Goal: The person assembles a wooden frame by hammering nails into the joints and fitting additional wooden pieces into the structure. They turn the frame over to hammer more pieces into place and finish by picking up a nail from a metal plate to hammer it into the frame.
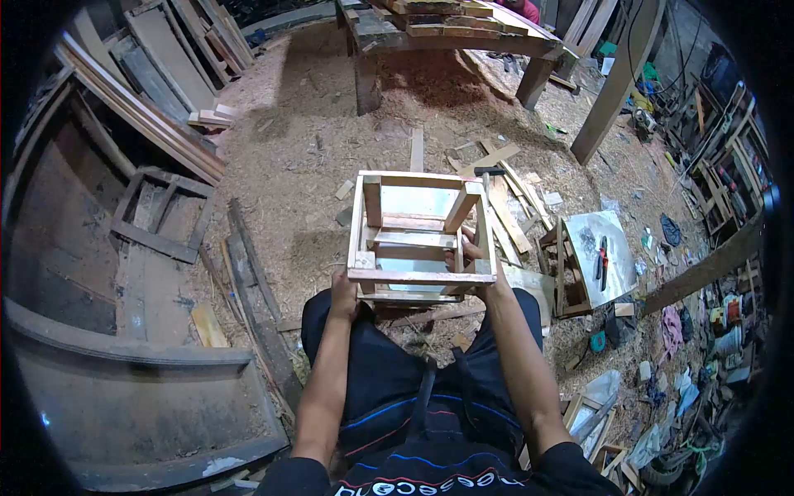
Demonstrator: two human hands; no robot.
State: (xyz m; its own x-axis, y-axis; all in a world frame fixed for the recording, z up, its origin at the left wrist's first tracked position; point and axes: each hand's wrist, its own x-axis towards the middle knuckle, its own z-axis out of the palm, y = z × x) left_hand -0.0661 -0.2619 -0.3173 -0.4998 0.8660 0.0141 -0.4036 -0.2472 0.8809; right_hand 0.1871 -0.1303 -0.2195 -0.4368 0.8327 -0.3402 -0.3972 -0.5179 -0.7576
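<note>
A small wooden stool frame (413, 240) of pale slats is held in front of my lap, between my knees. Pale panel areas show through its openings. My left hand (344, 298) is wrapped round its near left corner, the fingers partly hidden. At the near right corner, my right hand (480, 263) grips the frame, with fingers showing inside the slats. Just beyond the far right corner lies a dark-headed tool (490, 171), perhaps a hammer. To the right stands a similar stool (583, 248) with a shiny pale top, on which red-handled pliers (602, 263) rest.
Wood shavings cover the floor, with loose wood strips (509, 215) ahead. A workbench (463, 41) stacked with boards stands beyond, a person partly visible behind it. Large wooden frames (124, 347) fill the left; a slanted post (612, 91) and clutter line the right.
</note>
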